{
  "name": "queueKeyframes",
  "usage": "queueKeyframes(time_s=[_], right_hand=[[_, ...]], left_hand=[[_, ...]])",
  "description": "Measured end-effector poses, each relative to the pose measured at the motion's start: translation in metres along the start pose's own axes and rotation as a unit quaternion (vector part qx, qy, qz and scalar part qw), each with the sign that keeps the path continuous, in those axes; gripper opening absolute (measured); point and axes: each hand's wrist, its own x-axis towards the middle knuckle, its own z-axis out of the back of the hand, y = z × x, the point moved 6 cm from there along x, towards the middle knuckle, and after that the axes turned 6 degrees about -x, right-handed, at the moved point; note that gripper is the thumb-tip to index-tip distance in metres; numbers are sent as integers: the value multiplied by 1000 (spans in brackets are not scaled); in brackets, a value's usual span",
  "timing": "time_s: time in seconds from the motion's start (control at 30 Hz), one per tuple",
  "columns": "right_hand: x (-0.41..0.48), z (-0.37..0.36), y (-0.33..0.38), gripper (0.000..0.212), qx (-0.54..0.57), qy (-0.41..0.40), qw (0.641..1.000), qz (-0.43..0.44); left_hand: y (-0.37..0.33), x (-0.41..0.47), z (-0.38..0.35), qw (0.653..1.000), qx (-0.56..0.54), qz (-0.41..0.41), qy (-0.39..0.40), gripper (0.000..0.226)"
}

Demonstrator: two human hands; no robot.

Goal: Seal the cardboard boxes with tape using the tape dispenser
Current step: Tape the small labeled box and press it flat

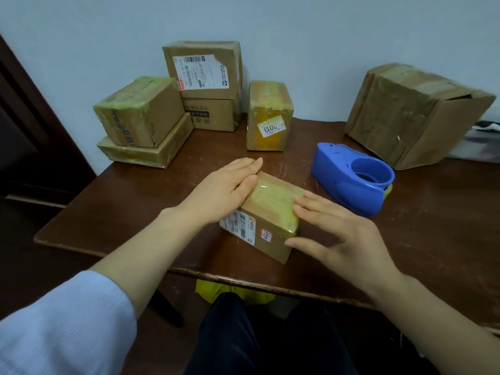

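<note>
the small taped box (266, 209) is pressed by the flat, open left hand (230, 185) and right hand (343, 236); tape could wrinkle if rubbed unevenly.

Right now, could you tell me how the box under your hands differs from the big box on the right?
The small box lies flat and is taped shut. The big box is far larger, sits tilted, and has one flap gaping. Both are brown cardboard, taped over.
</note>
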Motion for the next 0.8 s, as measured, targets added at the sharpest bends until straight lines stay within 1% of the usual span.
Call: queueKeyframes(time_s=[0.07,0.1,0.13,0.17,0.2,0.27,0.37,0.43,0.47,0.53,0.6,0.63,0.67,0.7,0.73,0.77,0.8], right_hand=[[2,-1,-4,49,95,-34,989,-105],[6,-6,-6,55,154,-25,973,-170],[9,-17,-7,66,204,8,949,-240],[12,-28,-9,74,227,32,930,-287],[16,-38,-12,74,228,39,921,-314],[25,-44,-17,61,227,-6,914,-337],[26,-41,-22,46,261,-112,885,-369],[20,-40,-25,43,314,-180,846,-393],[16,-41,-25,42,342,-207,824,-401],[8,-45,-24,36,383,-243,789,-415],[3,-47,-21,25,414,-261,763,-423],[1,-47,-21,20,429,-269,753,-420],[0,-47,-21,18,443,-271,749,-411],[-1,-48,-23,19,456,-263,752,-397],[-1,-50,-24,24,467,-243,760,-382],[-2,-52,-27,35,473,-203,775,-367],[-1,-54,-27,53,470,-146,796,-351]], left_hand=[[7,-2,0,989,-122,65,-55,53],[10,-3,-1,976,-175,98,-82,58],[13,-5,-3,963,-213,129,-104,62],[15,-7,-6,950,-244,154,-122,64],[16,-9,-9,938,-265,174,-139,66],[18,-12,-12,925,-272,198,-175,67],[18,-16,-11,915,-241,216,-241,55],[18,-20,-11,897,-255,221,-287,50],[18,-23,-13,882,-275,227,-309,48],[18,-27,-17,849,-325,232,-346,44],[18,-31,-18,826,-357,225,-374,41],[18,-32,-19,817,-380,218,-375,39],[18,-35,-21,811,-414,207,-359,38],[18,-37,-23,811,-450,188,-324,40],[17,-41,-28,819,-475,166,-275,46],[16,-45,-31,834,-482,146,-227,55],[15,-50,-32,852,-469,129,-192,63]])
